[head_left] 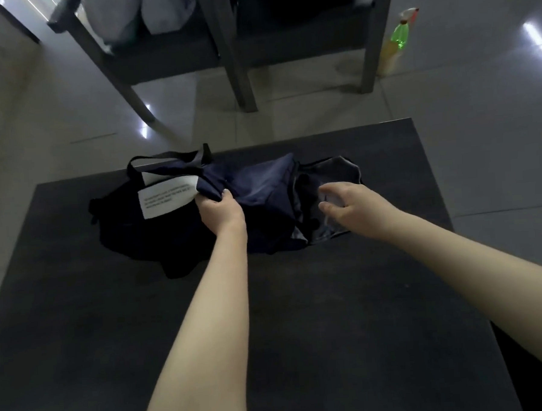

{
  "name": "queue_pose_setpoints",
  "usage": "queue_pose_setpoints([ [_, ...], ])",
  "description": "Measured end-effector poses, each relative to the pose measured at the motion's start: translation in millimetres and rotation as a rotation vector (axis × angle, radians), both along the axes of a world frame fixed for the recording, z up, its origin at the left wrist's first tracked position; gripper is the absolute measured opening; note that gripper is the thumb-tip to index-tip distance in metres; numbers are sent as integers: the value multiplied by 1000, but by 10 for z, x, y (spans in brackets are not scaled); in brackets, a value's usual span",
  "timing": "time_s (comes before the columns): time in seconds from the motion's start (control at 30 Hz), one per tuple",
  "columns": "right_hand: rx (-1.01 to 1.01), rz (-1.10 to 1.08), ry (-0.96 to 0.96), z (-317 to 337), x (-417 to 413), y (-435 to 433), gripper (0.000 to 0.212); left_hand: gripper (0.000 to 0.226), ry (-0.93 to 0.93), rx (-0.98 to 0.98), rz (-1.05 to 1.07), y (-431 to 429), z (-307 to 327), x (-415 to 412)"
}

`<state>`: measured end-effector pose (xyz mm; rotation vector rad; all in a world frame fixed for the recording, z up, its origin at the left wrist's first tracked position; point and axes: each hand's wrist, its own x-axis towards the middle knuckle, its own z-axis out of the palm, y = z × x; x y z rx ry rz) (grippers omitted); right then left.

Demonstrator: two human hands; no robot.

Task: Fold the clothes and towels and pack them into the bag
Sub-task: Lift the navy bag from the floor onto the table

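- Reaching out from the near edge, we see two bare forearms stretched across the dark bench toward its far half.
- We find the left hand gripping a bunched fold of the navy bag, fingers curled over the cloth.
- We see the right hand with fingers spread and loosely bent over a grey cloth at the bag's right end; we cannot tell whether it touches.
- We cannot tell how much of the grey cloth lies inside the bag.
- Left of the left hand we note a white label with small print, lying on a black cloth.
- A black strap loops at the bench's far edge.
- Beyond, on the tiled floor, we see dark-framed chairs and, to the right, a green spray bottle.
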<state>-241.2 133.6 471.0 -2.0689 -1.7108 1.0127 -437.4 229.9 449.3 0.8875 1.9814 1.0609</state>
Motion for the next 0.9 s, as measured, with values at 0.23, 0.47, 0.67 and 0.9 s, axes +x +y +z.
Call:
queue_pose_setpoints([
  [0.23, -34, 125, -46, -99, -353, 353, 52, 74, -157, -215, -185, 133, -239, -285],
  [0.47, -43, 155, -18, -267, -613, 457, 57, 106, -61, -621, -303, 77, -329, -284],
  [0.67, -106, 59, 146, -450, -749, 474, 61, 88, -157, -587, -345, 168, -325, -370],
  [0.9, -82, -4, 188, -372, -540, 270, 60, 89, 52, -637, -499, -223, -288, -200],
])
